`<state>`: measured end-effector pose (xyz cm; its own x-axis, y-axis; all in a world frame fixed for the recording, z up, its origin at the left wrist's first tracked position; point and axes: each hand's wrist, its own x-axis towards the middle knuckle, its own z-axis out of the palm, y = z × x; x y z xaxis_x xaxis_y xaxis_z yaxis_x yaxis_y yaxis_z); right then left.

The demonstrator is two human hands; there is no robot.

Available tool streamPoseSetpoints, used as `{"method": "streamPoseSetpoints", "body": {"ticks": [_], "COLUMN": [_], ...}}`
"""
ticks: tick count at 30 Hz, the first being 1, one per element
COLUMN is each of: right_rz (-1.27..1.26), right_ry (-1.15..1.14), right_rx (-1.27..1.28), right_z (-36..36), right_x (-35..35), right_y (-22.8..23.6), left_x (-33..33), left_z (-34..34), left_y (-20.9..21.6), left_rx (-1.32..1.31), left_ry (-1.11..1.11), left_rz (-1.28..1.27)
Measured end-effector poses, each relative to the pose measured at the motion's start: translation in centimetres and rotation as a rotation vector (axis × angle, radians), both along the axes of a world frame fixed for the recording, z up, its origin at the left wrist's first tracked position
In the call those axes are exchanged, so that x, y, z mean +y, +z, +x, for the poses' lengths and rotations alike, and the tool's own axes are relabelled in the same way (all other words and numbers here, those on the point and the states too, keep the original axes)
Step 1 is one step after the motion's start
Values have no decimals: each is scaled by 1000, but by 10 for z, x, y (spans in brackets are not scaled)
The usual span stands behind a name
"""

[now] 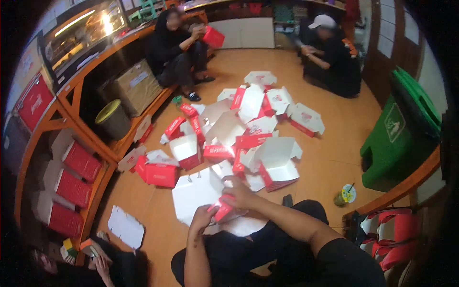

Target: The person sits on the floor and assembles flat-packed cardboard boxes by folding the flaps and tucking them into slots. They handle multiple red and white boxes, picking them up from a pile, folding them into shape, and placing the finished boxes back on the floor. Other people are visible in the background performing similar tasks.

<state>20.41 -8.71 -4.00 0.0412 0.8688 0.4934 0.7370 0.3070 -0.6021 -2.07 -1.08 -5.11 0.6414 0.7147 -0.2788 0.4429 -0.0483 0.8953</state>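
Note:
A red and white cardboard food box [189,198], partly folded, sits over my lap with its wide white panel spread to the left. My left hand [203,217] is closed on the box's red side wall, thumb against its edge. Reaching across from the right, my right hand [236,191] grips the same box at its far side, with fingers bent over the white cardboard. Some fingertips of both hands are hidden by the box. Just beyond lies a heap of red and white boxes [227,128], some flat and some partly folded.
Red boxes [71,193] stand on a wooden shelf at the left. A green wheeled bin [399,138] and a drink cup [345,195] are at the right. Two people [174,52] sit at the back, one with a red box. Another person's hand [101,265] shows at lower left.

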Motion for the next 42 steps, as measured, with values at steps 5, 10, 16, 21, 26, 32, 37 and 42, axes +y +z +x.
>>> {"method": "streamPoseSetpoints", "body": {"ticks": [5, 10, 16, 21, 26, 32, 37, 42], "right_rz": [-45, -255, -261, -182, -298, -8, -399, -562], "right_ry": [-132, 44, 5, -134, 97, -17, -48, 124], "right_rx": [38, -18, 190, 642, 926, 1336, 1109, 827], "right_z": [-2, 8, 1, 21, 43, 37, 5, 39], "right_x": [-5, -5, -2, 0, -4, 7, -13, 2], "right_y": [0, -5, -13, 10, 12, -19, 20, -37], "left_x": [-5, -7, -20, -16, 5, -10, -9, 2], "left_z": [18, 23, 39, 46, 18, 31, 33, 25], "left_y": [15, 8, -9, 21, 19, 18, 5, 22], "left_rx": [31, 15, -236, -226, -423, -591, -615, -653], "left_ry": [-8, -27, 4, 718, 468, 437, 679, 743], "left_rz": [-47, 81, 273, 307, -435, -651, -507, -669]}}
